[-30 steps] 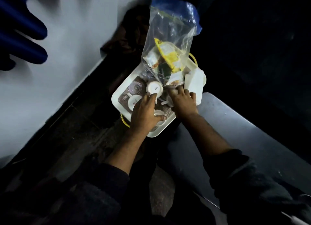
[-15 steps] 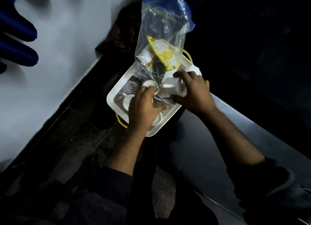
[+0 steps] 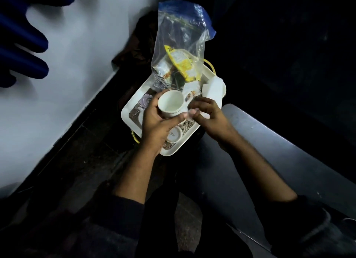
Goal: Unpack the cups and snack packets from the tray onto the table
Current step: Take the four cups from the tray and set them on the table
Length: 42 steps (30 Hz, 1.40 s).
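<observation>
Hands meet over a white tray [image 3: 128,111] resting low beside a grey table [image 3: 273,142]: the left hand [image 3: 158,122] is wrapped around a white cup [image 3: 171,103], lifted clear of the tray with its mouth tipped toward the camera, while the right hand [image 3: 207,115] curls loosely beside it, fingertips near the cup's handle; whether they touch it or pinch anything is lost to blur. A clear bag [image 3: 179,51] of snack packets stands upright at the tray's far end, next to a white box [image 3: 213,89], and another cup [image 3: 174,135] sits on the tray just under the left wrist. To finish this step well, the cup looks best carried rightward and level, kept well clear of the standing bag, and set upright on the bare table, far enough from the edge to leave room for the rest. Half a second ago the left hand was down among the cups on the tray and the right hand gripped a white cup there; now a cup is in the left hand, raised, and the right has eased its grip.
</observation>
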{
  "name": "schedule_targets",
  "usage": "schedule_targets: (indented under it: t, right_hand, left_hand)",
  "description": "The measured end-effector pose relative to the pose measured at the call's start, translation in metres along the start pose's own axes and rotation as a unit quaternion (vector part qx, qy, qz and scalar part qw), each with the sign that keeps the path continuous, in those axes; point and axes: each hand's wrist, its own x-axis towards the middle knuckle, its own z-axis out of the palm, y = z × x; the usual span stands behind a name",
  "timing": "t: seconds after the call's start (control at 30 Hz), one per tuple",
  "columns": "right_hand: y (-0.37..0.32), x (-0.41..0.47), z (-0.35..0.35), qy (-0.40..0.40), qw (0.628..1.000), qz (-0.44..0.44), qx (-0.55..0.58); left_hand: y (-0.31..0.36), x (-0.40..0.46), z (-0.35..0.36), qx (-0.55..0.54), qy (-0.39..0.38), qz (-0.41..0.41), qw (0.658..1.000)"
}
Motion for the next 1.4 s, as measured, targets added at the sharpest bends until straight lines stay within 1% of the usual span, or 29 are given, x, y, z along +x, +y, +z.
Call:
schedule_targets:
  t: [0.03,0.07,0.1,0.13,0.2,0.23,0.3,0.37,0.43,0.5,0.6,0.67,0.73,0.83,0.87,0.9,0.93,0.97,1.0,1.03,1.07,1.1,1.13,1.17,1.2,1.23,1.3,1.33,1.4]
  right_hand:
    - [0.003,0.004,0.001,0.044,0.995,0.022,-0.092]
    - [0.004,0.009,0.003,0.075,0.985,0.047,-0.148]
    - [0.002,0.014,0.008,0.082,0.979,0.056,-0.177]
    - [-0.001,0.019,0.014,0.065,0.976,0.034,-0.203]
    - [-0.003,0.031,0.032,-0.015,0.956,-0.051,-0.289]
    - [-0.003,0.038,0.042,-0.05,0.933,-0.094,-0.344]
    - [-0.006,0.051,0.061,-0.074,0.885,-0.148,-0.436]
    - [-0.011,0.061,0.071,-0.083,0.842,-0.157,-0.509]
    - [-0.017,0.07,0.08,-0.118,0.796,-0.153,-0.574]
    - [-0.021,0.078,0.085,-0.129,0.767,-0.155,-0.609]
    - [-0.024,0.084,0.089,-0.119,0.752,-0.185,-0.621]
    - [-0.024,0.084,0.088,-0.104,0.756,-0.208,-0.612]
    - [-0.022,0.08,0.085,-0.083,0.763,-0.221,-0.601]
    - [-0.023,0.064,0.074,-0.038,0.769,-0.248,-0.588]
    - [-0.024,0.055,0.067,-0.018,0.782,-0.246,-0.572]
    - [-0.023,0.045,0.058,0.006,0.809,-0.236,-0.538]
    - [-0.023,0.032,0.047,0.037,0.851,-0.216,-0.478]
    - [-0.021,0.018,0.036,0.072,0.902,-0.185,-0.383]
    - [-0.02,0.002,0.028,0.109,0.949,-0.15,-0.254]
    - [-0.018,-0.015,0.019,0.144,0.978,-0.105,-0.109]
    - [-0.016,-0.032,0.009,0.165,0.984,-0.052,0.039]
    - [-0.012,-0.048,-0.003,0.167,0.969,0.002,0.182]
    - [-0.007,-0.062,-0.015,0.147,0.937,0.051,0.313]
    - [-0.002,-0.076,-0.027,0.117,0.898,0.084,0.416]
    - [0.002,-0.091,-0.041,0.095,0.863,0.1,0.486]
    - [0.007,-0.104,-0.053,0.084,0.84,0.098,0.527]
    - [0.022,-0.131,-0.081,0.092,0.821,0.054,0.561]
    - [0.028,-0.143,-0.091,0.094,0.824,0.029,0.558]
    - [0.043,-0.172,-0.116,0.102,0.849,-0.004,0.519]
  left_hand:
    - [-0.006,0.0,-0.01,0.046,0.039,0.02,0.998]
    - [-0.013,0.001,-0.021,0.081,0.078,0.033,0.993]
    - [-0.019,0.0,-0.032,0.102,0.117,0.035,0.987]
    - [-0.025,-0.002,-0.042,0.114,0.151,0.037,0.981]
    - [-0.032,-0.006,-0.057,0.131,0.187,0.036,0.973]
    - [-0.034,-0.009,-0.062,0.135,0.194,0.036,0.971]
    - [-0.039,-0.014,-0.072,0.146,0.19,0.045,0.97]
    - [-0.042,-0.017,-0.074,0.14,0.177,0.05,0.973]
    - [-0.046,-0.02,-0.078,0.128,0.17,0.049,0.976]
    - [-0.05,-0.023,-0.08,0.13,0.161,0.052,0.977]
    - [-0.052,-0.027,-0.085,0.144,0.158,0.049,0.976]
    - [-0.051,-0.031,-0.085,0.145,0.166,0.058,0.974]
    - [-0.047,-0.036,-0.081,0.139,0.189,0.081,0.969]
    - [-0.036,-0.044,-0.07,0.149,0.236,0.133,0.951]
    - [-0.034,-0.046,-0.064,0.157,0.244,0.145,0.946]
    - [-0.032,-0.048,-0.059,0.162,0.247,0.151,0.943]
    - [-0.03,-0.05,-0.053,0.167,0.246,0.155,0.942]
    - [-0.029,-0.051,-0.045,0.174,0.241,0.159,0.942]
    - [-0.027,-0.052,-0.038,0.182,0.234,0.163,0.941]
    - [-0.026,-0.055,-0.027,0.187,0.222,0.169,0.942]
    - [-0.024,-0.06,-0.016,0.186,0.206,0.176,0.944]
    - [-0.023,-0.066,-0.002,0.184,0.189,0.179,0.948]
    - [-0.022,-0.073,0.012,0.183,0.172,0.181,0.951]
    - [-0.021,-0.08,0.025,0.183,0.157,0.181,0.953]
    - [-0.022,-0.088,0.04,0.183,0.14,0.18,0.956]
    - [-0.023,-0.096,0.053,0.182,0.122,0.18,0.959]
    - [-0.025,-0.116,0.084,0.172,0.079,0.178,0.966]
    - [-0.026,-0.125,0.096,0.167,0.057,0.177,0.968]
    - [-0.03,-0.145,0.123,0.166,0.007,0.186,0.968]
